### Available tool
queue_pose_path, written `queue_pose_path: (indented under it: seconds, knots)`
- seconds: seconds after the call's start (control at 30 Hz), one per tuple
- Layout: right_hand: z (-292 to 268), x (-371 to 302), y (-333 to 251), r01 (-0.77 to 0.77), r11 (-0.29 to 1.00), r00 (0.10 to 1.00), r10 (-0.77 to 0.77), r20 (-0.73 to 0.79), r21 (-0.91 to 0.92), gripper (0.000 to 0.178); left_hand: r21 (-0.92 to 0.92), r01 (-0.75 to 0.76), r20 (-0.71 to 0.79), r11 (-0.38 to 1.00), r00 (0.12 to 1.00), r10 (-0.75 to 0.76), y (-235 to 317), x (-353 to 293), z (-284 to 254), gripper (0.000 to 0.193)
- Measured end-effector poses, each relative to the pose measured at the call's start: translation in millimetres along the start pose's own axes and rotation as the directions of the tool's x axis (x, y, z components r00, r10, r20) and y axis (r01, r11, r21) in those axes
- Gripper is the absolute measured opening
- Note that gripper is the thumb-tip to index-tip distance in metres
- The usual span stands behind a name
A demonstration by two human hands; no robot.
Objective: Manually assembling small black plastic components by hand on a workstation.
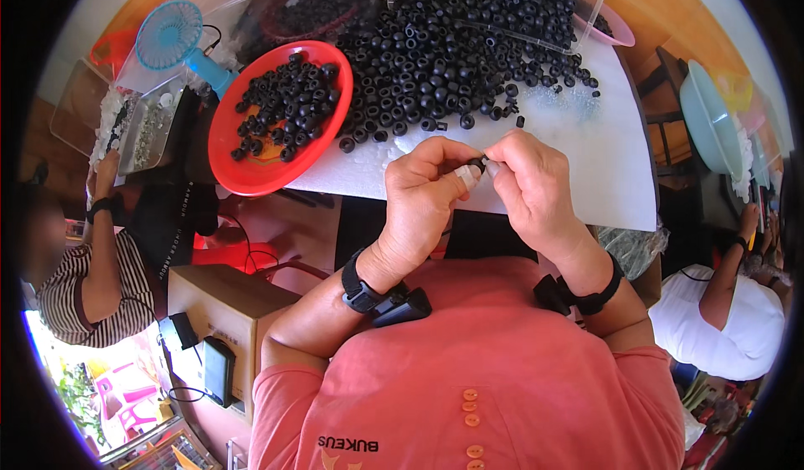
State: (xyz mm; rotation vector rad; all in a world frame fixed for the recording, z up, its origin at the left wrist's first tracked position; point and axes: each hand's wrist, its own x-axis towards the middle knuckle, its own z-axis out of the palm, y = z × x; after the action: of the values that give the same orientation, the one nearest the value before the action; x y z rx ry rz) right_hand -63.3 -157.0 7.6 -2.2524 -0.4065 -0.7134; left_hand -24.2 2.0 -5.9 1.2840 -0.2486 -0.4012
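My left hand (425, 181) is closed in a pinch on a small round black part (479, 164), with white tape wrapped around one digit. Right up against it, my right hand (536, 187) has its thumb and fingers pressed together; what is between them is hidden. Both hands are above the near edge of the white tabletop (599, 160). Beyond them spreads a large heap of black, hollow, bead-like parts (431, 68). More of these parts lie in a red bowl (223, 153) to the left.
Tiny clear pieces (563, 100) are scattered right of the heap. A blue fan (170, 36) stands behind the red bowl. A pink bowl (621, 30) is at the back right. Co-workers sit at both sides, one in a striped shirt (71, 290), another in white (712, 323). A cardboard box (213, 311) is at my left.
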Motion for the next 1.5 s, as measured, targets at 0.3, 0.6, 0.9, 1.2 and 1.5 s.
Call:
queue_pose_path:
  seconds: [0.3,0.6,0.9,1.2,1.5]
  knots:
    - [8,-12,0,-0.201,0.925,0.974,0.223,-0.031,0.322,0.014,-0.085,0.101,0.04,0.991,0.994,-0.098,6,1,-6,0.01]
    - [10,-10,0,-0.25,0.873,0.954,0.296,-0.048,0.419,0.005,-0.057,0.063,0.018,0.996,0.998,-0.062,6,0,-4,0.012]
    - [11,-6,3,0.147,0.986,0.975,-0.157,-0.158,-0.073,0.004,-0.095,0.038,0.004,0.995,0.999,-0.038,2,-1,-4,0.009]
    - [12,-15,3,-0.176,0.933,0.98,0.198,-0.038,0.315,0.006,-0.121,0.062,0.012,0.991,0.998,-0.061,6,-1,-4,0.009]
    - [12,-8,5,-0.246,0.847,0.966,0.254,0.049,0.471,0.01,-0.174,0.159,0.028,0.972,0.987,-0.156,14,2,-9,0.009]
